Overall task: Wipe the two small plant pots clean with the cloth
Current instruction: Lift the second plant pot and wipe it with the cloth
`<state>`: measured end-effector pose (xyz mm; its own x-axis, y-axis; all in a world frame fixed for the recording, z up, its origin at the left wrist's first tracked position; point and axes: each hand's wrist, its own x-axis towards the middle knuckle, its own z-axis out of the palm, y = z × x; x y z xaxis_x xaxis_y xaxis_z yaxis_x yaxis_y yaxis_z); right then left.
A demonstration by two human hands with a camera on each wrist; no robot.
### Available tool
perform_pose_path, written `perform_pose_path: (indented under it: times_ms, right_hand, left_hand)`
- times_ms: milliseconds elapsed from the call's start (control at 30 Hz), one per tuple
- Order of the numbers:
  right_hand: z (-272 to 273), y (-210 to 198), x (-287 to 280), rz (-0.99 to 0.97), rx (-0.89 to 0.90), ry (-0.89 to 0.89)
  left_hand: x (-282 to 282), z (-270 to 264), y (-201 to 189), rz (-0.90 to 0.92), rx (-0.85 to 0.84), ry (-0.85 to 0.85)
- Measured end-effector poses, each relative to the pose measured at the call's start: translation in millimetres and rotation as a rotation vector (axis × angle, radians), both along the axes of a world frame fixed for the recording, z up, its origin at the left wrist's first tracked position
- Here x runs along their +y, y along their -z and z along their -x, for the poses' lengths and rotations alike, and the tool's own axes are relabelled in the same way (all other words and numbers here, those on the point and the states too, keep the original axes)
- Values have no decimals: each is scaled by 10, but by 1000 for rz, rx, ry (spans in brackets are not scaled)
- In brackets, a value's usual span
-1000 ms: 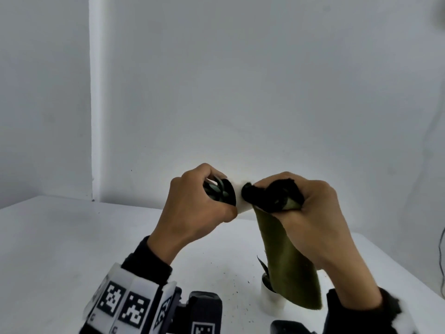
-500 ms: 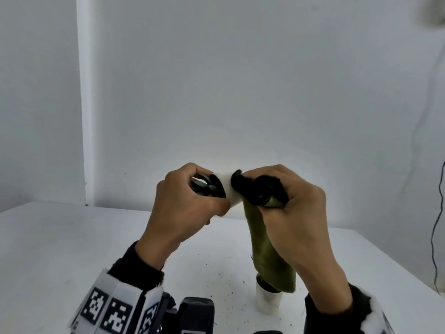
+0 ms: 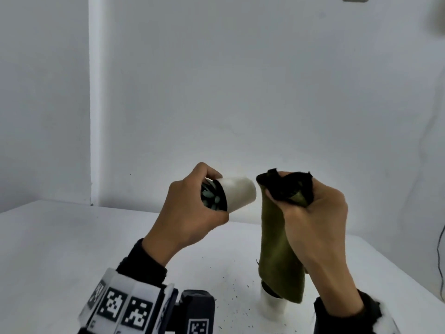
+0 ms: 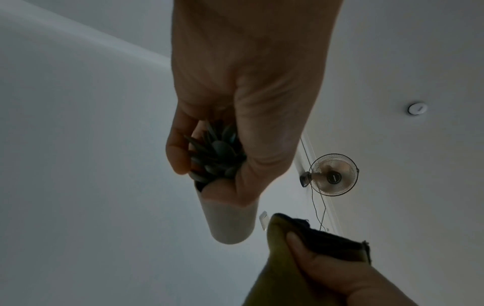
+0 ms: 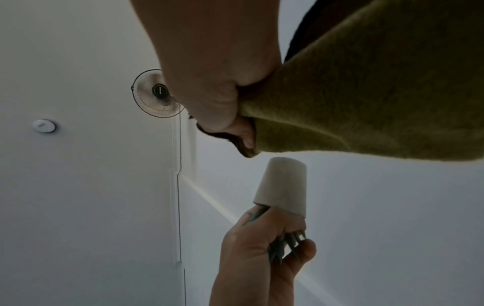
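My left hand (image 3: 192,213) grips a small white pot (image 3: 237,193) by its rim end, tipped sideways with its base pointing right; a grey-green succulent (image 3: 212,200) shows at its mouth. The same white pot (image 4: 230,221) and succulent (image 4: 217,155) appear in the left wrist view. My right hand (image 3: 315,213) clutches an olive-green cloth (image 3: 277,249), bunched dark at the top and hanging down. The cloth's bunched end sits just right of the pot's base, a small gap between them. A second white pot (image 3: 273,303) stands on the table, its top hidden behind the hanging cloth.
The white table (image 3: 60,249) has dark soil crumbs (image 3: 231,289) scattered near the standing pot. White walls close in behind and to the left. A wall fan (image 4: 332,175) and a hanging cable (image 3: 441,249) are off to the right.
The cloth has come off the held pot: it was pressed against the base, now a gap shows. Both hands have shifted slightly apart, baring most of the pot's side.
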<state>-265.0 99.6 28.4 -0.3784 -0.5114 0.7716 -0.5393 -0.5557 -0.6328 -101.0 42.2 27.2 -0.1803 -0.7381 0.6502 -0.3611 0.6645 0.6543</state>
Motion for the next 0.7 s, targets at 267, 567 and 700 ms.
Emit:
perform_pose_path:
  times_ms: [267,567,700]
  right_hand:
    - [-253,121,-94,183,367,156]
    - [-78,132,-184,108,285,229]
    - [108,98,-184,-79,93,215]
  left_hand:
    - [23,76,39,102,-122,-16]
    - [59,106,46,134,-151,42]
    - [82,116,46,123,-138,45]
